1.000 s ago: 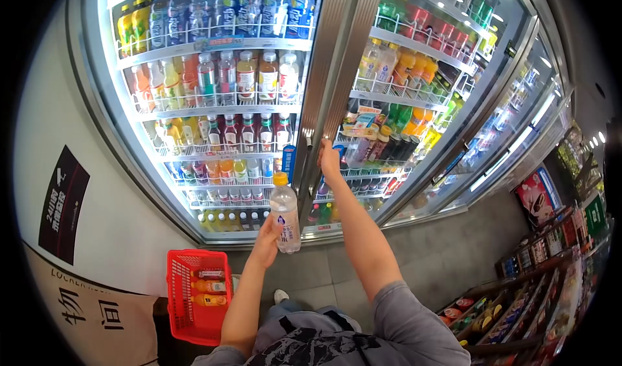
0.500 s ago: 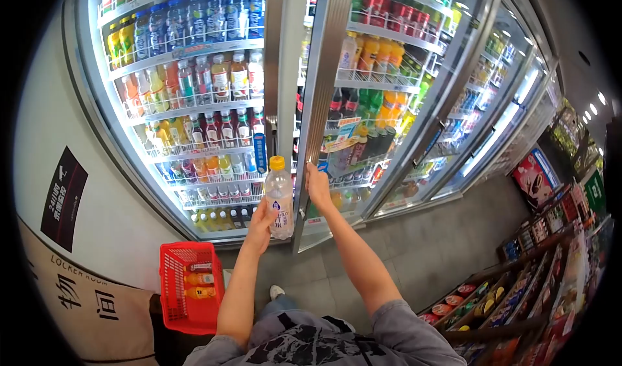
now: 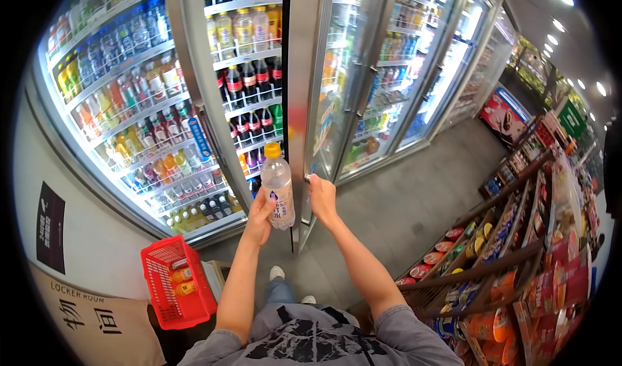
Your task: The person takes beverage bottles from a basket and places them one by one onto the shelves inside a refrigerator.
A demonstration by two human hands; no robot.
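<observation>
A clear bottle with a yellow cap stands upright in my left hand, whose fingers wrap round its left side. My right hand is closed on the edge of a fridge door, just right of the bottle. That door stands open towards me. Behind it and to its left, shelves hold dark-capped cola bottles and yellow-capped clear bottles. The fridge section at the left has its door closed, with rows of bottled drinks behind the glass.
At the lower left a red basket holds several orange drinks. More glass fridge doors run off to the right. Snack racks fill the right side. Grey floor lies between them and the fridges.
The fridge door has swung further open towards me, pulled by my right hand, so the shelves behind it show. The view has turned right. My left hand still holds the bottle.
</observation>
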